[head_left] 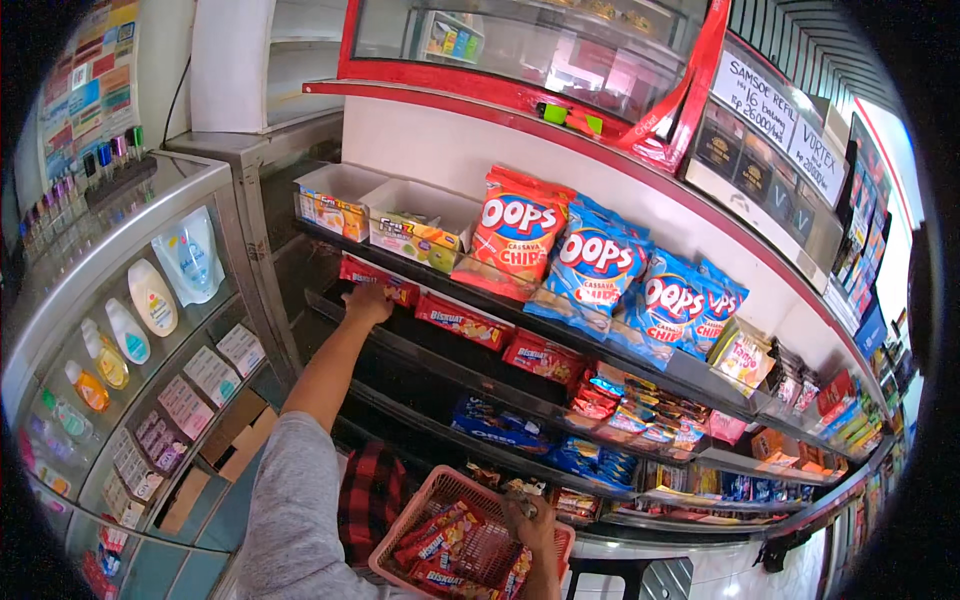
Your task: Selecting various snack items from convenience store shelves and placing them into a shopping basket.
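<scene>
My left hand (368, 302) reaches onto the second shelf, against the lower edge of a red Biskuat biscuit pack (379, 280). Its fingertips are hidden, so whether they grip the pack is unclear. Two more red Biskuat packs (463, 321) lie to the right on that shelf. Low in front of me is a pink plastic basket (411, 517) with several red Biskuat packs (439, 536) inside. Over the basket's right part, my right hand (534, 521) is closed around a dark, crumpled item (517, 504) that I cannot identify.
Cassava chip bags (517, 232) and gummy boxes (416, 232) line the shelf above. Blue Oreo packs (495, 427) sit lower. A glass cabinet (217, 225) with bottles stands left. A red-framed display case (517, 86) is above. A black stool (630, 574) stands below right.
</scene>
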### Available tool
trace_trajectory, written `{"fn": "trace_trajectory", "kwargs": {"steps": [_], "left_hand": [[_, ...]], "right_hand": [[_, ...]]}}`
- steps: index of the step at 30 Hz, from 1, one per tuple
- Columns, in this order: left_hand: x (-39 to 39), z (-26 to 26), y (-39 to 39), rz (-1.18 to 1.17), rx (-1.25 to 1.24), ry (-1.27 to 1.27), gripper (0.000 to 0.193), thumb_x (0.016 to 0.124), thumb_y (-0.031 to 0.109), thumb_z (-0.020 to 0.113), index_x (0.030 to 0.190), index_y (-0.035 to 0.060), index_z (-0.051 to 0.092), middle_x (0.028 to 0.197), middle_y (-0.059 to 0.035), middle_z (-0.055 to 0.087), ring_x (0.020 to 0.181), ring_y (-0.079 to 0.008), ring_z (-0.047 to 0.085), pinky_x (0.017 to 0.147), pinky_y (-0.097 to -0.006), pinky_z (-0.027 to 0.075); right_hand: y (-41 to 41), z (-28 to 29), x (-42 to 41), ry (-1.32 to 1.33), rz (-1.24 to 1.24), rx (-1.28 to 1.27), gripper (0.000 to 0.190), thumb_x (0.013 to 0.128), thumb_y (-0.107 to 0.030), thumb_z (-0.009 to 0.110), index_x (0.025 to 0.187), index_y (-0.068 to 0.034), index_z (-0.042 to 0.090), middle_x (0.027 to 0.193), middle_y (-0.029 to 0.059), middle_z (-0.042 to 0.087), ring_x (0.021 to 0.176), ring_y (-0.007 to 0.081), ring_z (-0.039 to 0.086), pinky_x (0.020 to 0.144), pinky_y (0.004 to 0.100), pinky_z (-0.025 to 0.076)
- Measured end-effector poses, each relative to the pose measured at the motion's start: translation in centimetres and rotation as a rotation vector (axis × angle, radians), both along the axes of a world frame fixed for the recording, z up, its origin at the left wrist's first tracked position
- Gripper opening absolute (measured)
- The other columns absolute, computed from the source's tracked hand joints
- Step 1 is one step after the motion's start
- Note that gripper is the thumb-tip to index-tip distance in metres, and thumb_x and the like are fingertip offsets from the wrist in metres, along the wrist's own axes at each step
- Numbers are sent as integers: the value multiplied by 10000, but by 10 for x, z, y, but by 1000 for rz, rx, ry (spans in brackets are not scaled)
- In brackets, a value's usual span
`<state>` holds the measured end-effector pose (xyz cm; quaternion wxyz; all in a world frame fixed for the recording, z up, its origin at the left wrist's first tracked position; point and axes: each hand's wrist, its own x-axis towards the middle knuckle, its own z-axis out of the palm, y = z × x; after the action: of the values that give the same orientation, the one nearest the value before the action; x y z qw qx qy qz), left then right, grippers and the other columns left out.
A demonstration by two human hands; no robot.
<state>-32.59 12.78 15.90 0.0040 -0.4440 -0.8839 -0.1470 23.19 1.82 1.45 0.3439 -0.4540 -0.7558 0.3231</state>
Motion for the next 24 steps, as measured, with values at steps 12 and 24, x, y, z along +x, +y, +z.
{"fn": "trace_trajectory", "kwargs": {"steps": [12,24], "left_hand": [[110,56,-63,-414,567,-16,262,948,293,651,974,37,705,855,-131,723,781,-295,713,695,-415,555],[299,-60,-188,-886,-294,-986,386,915,335,728,1037,-22,651,914,-120,697,811,-173,677,703,-319,550]], "right_hand": [[1,20,-11,160,3,-78,274,844,-197,717,1074,-49,718,970,191,689,861,355,689,767,411,531],[-1,30,-14,122,-6,-130,275,857,-194,742,1048,-5,683,963,169,680,841,282,654,761,388,516]]}}
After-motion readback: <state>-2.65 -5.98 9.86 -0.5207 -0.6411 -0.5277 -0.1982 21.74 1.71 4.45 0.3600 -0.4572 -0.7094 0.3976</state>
